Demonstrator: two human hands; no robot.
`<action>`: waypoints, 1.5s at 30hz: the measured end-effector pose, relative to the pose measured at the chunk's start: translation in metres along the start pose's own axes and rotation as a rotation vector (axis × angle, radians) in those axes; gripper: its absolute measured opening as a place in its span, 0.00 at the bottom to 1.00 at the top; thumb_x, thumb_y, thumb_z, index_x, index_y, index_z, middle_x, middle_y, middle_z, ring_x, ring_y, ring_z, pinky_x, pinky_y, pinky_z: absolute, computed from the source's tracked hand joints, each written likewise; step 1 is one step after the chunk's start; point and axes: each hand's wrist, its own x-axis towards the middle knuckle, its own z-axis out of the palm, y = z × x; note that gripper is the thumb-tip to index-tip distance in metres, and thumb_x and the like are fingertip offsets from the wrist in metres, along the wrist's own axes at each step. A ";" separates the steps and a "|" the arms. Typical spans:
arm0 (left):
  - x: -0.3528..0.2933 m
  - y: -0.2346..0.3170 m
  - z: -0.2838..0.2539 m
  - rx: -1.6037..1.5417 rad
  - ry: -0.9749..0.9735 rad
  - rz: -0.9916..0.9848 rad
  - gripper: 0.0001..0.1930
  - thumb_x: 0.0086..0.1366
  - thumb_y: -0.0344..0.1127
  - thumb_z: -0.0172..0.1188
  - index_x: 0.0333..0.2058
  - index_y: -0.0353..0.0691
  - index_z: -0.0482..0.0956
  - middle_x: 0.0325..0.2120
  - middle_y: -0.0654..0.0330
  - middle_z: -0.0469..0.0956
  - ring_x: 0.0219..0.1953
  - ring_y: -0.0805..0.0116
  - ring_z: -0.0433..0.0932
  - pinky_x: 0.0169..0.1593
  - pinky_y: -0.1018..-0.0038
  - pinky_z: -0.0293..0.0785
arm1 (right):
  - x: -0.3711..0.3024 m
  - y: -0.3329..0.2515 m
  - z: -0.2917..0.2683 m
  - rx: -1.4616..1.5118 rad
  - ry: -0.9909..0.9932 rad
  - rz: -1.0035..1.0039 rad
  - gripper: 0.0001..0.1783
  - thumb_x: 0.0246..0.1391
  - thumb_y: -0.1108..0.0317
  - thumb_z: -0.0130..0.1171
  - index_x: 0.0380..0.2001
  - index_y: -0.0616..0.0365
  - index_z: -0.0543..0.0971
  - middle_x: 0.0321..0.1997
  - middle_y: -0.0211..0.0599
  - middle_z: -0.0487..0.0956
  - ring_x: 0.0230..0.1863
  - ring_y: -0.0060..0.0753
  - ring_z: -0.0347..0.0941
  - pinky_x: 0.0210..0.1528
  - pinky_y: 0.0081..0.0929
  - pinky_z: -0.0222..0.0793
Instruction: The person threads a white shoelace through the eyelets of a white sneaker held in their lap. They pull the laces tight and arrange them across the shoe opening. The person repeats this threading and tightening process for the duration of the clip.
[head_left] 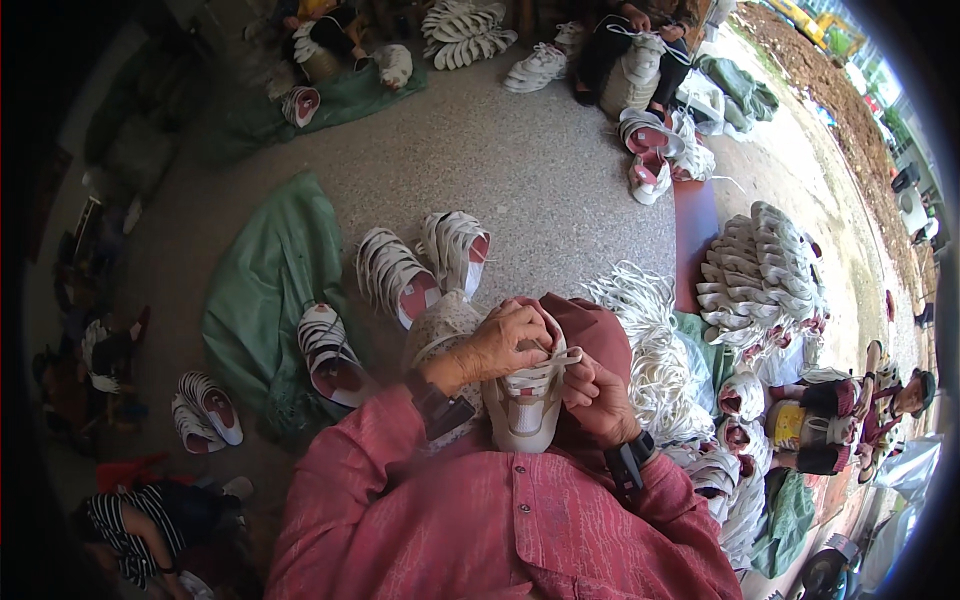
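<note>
A white and beige sneaker (524, 415) rests in my lap, its toe pointing toward me. My left hand (505, 342) lies over the shoe's upper near the ankle opening, fingers curled against it; part of what those fingertips grip is hidden. Pinched between the thumb and finger of my right hand (597, 397) is a white shoelace (568, 357), held at the side of the shoe by the eyelets. Laces cross the shoe's front in rows. Brown-red cloth (597, 335) covers my knee behind the right hand.
Stacked shoe uppers (395, 275) stand ahead on the speckled floor, beside a green sack (280, 270). A heap of white laces (645, 345) lies to my right, with a large pile of shoes (765, 270) beyond. Other people (640, 60) sit around with shoes.
</note>
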 end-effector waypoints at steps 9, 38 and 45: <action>0.002 0.003 0.007 0.079 -0.004 -0.098 0.09 0.60 0.39 0.61 0.32 0.40 0.76 0.37 0.62 0.74 0.49 0.57 0.69 0.59 0.62 0.64 | -0.002 0.013 -0.009 0.195 -0.099 0.185 0.12 0.74 0.60 0.43 0.36 0.53 0.71 0.19 0.20 0.61 0.16 0.15 0.53 0.19 0.18 0.53; -0.005 0.004 0.005 -0.075 0.209 -0.016 0.10 0.54 0.28 0.70 0.35 0.38 0.80 0.43 0.61 0.70 0.51 0.63 0.73 0.51 0.69 0.72 | 0.017 -0.024 0.030 -2.002 -0.121 -0.655 0.15 0.53 0.81 0.57 0.45 0.56 0.77 0.53 0.35 0.77 0.45 0.38 0.80 0.42 0.30 0.78; -0.008 0.009 0.014 -0.137 0.288 -0.144 0.08 0.53 0.27 0.70 0.32 0.39 0.81 0.41 0.61 0.71 0.51 0.63 0.72 0.52 0.70 0.72 | 0.025 -0.037 0.030 -2.291 -0.277 -0.716 0.14 0.49 0.78 0.58 0.41 0.54 0.78 0.59 0.38 0.75 0.50 0.47 0.78 0.47 0.36 0.77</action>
